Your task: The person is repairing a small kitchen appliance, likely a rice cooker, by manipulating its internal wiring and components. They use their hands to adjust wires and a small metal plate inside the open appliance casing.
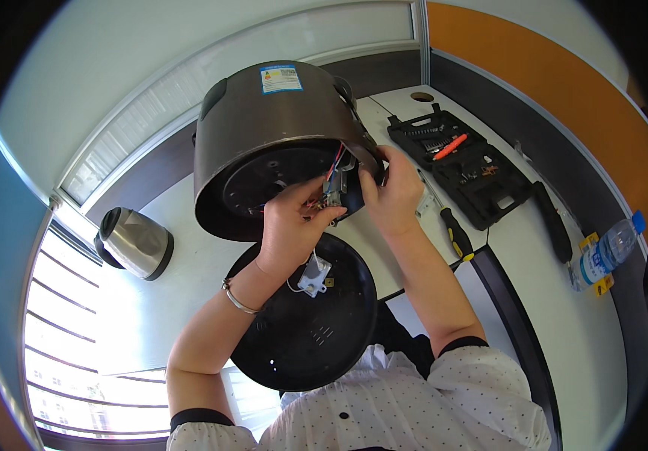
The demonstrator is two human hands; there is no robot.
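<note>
A dark brown rice cooker body [275, 113] lies tipped on its side, its open underside toward me. Inside the rim, my left hand [288, 229] is closed in a pinch on a small metal part with wires [331, 197]. Red, blue and white wires run up from there to the right side of the shell. My right hand [395, 197] grips the shell's right rim, thumb inside and fingers outside. Below hangs or rests a round black bottom cover [316, 331]; how it is supported I cannot tell. A white plastic box [313, 278] with a cable sits on the cover.
To the right lies an open black tool case [459, 161] with bits and a red-orange tool [450, 147]. Nearby are a black-and-yellow screwdriver [455, 233], a long black-handled tool [552, 222] and a water bottle [606, 255]. A steel kettle [136, 244] stands left. Partitions edge the white table.
</note>
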